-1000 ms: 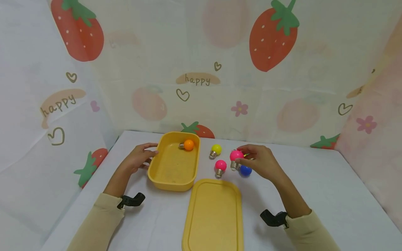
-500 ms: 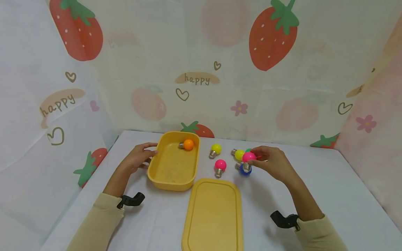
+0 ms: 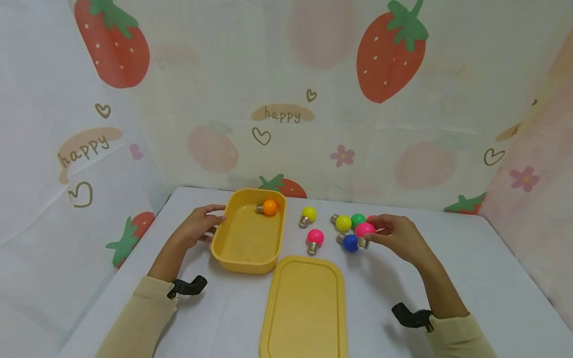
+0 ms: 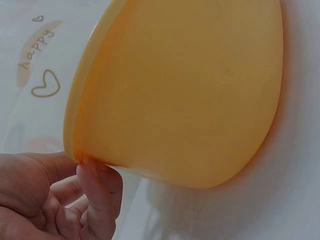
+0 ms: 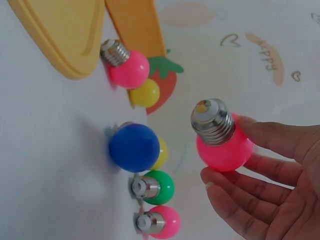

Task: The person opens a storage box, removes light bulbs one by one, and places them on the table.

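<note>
My right hand (image 3: 398, 238) pinches a pink light bulb (image 5: 225, 150) between thumb and fingers above the table, its metal screw base (image 5: 214, 122) tipped toward the right wrist camera. Below it lie a blue bulb (image 3: 351, 242), a green bulb (image 3: 358, 220), a yellow bulb (image 3: 343, 223) and another pink bulb (image 5: 167, 221). My left hand (image 3: 198, 226) touches the left side of a yellow plastic box (image 3: 247, 267), its fingertips at the outer wall just under the rim in the left wrist view. Inside the box lies an orange bulb (image 3: 269, 207).
A flat yellow lid (image 3: 306, 308) lies in front of the box, to its right. Between box and right hand are a second yellow bulb (image 3: 309, 214) and a further pink bulb (image 3: 315, 237). A strawberry-printed cloth (image 3: 286, 149) stands behind the white table (image 3: 447, 268).
My right hand has moved right with the pink bulb, from near the middle bulbs to over the right-hand cluster. The green bulb now shows. My left hand and the box have stayed put.
</note>
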A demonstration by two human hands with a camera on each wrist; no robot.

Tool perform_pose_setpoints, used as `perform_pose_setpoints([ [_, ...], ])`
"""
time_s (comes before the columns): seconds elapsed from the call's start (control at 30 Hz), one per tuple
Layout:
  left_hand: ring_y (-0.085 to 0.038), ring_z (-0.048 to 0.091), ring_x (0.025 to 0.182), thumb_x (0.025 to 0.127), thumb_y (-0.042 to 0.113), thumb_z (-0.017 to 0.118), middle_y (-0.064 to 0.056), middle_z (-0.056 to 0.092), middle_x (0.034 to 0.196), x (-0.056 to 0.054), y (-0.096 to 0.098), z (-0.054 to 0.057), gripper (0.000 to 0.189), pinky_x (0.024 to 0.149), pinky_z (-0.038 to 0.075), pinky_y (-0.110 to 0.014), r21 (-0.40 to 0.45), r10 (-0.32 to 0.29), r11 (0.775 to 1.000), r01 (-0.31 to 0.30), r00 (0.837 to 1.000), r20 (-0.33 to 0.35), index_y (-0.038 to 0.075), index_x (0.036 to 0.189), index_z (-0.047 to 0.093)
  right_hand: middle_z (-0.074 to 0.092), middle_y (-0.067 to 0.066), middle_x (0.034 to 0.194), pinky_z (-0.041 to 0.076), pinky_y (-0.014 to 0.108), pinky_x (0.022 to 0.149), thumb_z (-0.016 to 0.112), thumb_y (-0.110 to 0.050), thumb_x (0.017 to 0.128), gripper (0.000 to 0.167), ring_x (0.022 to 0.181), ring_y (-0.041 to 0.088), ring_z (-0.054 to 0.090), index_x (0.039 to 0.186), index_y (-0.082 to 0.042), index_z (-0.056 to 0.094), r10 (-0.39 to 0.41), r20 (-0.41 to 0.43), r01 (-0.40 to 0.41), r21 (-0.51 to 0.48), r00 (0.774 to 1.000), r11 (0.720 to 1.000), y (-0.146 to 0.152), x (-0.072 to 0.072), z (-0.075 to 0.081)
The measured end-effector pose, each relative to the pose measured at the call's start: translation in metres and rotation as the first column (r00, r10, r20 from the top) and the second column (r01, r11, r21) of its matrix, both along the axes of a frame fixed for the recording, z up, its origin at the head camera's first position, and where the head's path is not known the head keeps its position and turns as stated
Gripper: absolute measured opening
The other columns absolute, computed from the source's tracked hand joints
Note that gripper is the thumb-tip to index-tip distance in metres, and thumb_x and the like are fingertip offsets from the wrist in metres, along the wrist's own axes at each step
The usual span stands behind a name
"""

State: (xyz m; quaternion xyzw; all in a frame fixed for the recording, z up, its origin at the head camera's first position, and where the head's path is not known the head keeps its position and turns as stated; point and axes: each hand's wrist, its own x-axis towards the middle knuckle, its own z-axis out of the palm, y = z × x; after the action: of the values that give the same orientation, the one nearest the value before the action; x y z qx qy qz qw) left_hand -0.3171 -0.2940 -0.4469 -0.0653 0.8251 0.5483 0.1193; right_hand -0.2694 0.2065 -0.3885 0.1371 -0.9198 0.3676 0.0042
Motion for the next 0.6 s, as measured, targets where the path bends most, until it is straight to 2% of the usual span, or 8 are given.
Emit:
perform_pose_setpoints([
  [0.17,-0.021,0.063,0.079,0.104,0.028,0.059,-0.017,0.066,0.120,-0.001,0.000,0.001,0.054,0.065,0.059,-0.030,-0.005,-0.001,1.000,0.001,1.000,-0.008,0.016,0.154,0.043,0.072,0.016,0.115,0.059,0.046,0.086,0.078,-0.027,0.090,0.046,0.103,0.033,0.070,0.126,0.000,0.067,0.013,-0.002,-0.013,0.007,1.000,1.000,0.007,-0.004,-0.005],
  [0.33,-0.021,0.063,0.079,0.104,0.028,0.059,-0.016,0.065,0.120,-0.003,0.000,0.001,0.055,0.065,0.059,-0.031,-0.007,-0.003,1.000,0.003,1.000,-0.003,0.016,0.154,0.042,0.071,0.016,0.116,0.059,0.046,0.086,0.078,-0.028,0.091,0.047,0.104,0.035,0.069,0.127,0.000,0.067,-0.011,0.024,0.011,0.027,1.000,1.000,0.012,-0.007,-0.007],
  [0.6,-0.020,0.063,0.077,0.104,0.028,0.060,-0.016,0.066,0.118,-0.002,-0.001,-0.004,0.054,0.064,0.059,-0.031,-0.001,0.005,1.000,-0.005,1.000,-0.001,0.016,0.154,0.043,0.071,0.018,0.115,0.058,0.046,0.086,0.077,-0.028,0.091,0.047,0.108,0.038,0.065,0.126,0.002,0.067,-0.031,0.071,0.027,0.054,0.997,0.998,0.018,-0.009,-0.013],
])
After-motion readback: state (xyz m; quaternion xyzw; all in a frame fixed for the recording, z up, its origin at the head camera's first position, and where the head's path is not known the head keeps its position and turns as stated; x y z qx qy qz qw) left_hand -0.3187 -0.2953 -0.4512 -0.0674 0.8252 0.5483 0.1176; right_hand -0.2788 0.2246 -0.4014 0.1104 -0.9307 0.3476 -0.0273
